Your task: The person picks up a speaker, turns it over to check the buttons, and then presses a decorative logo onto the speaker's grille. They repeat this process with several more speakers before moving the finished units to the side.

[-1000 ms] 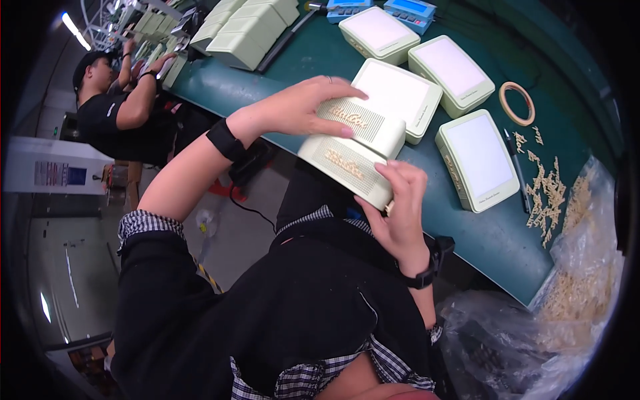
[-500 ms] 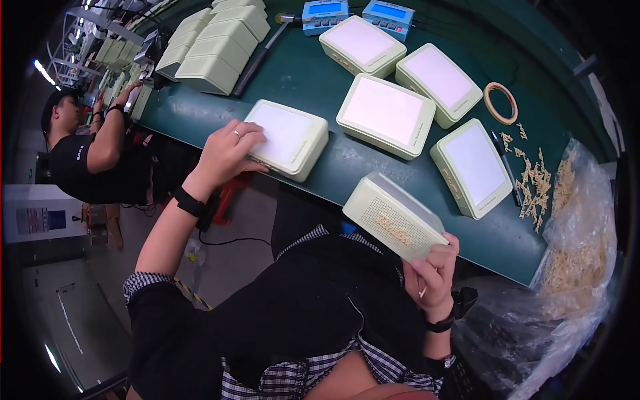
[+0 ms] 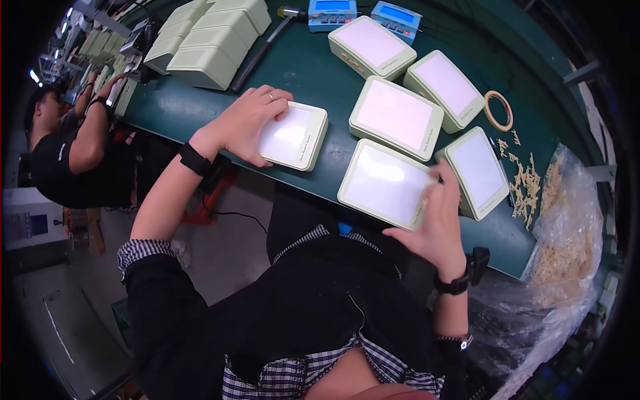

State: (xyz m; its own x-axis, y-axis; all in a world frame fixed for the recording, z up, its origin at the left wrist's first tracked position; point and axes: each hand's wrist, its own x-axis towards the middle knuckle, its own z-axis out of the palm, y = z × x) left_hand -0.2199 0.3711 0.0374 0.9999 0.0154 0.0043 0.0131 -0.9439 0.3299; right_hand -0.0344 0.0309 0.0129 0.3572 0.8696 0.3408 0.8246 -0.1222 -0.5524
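The left hand and right hand each at a pale-green, white-faced box on the desk.
The left hand curls round the left end of the nearer-left box, thumb and fingers apart across it; how firmly it grips cannot be told. The right hand is spread at the right end of the second box, thumb clear of the near edge; whether its blurred fingers touch cannot be told. Beyond the right hand sit four similar boxes; to its right lie small tan pieces and a plastic bag. Stacked cases stand beyond the left hand.
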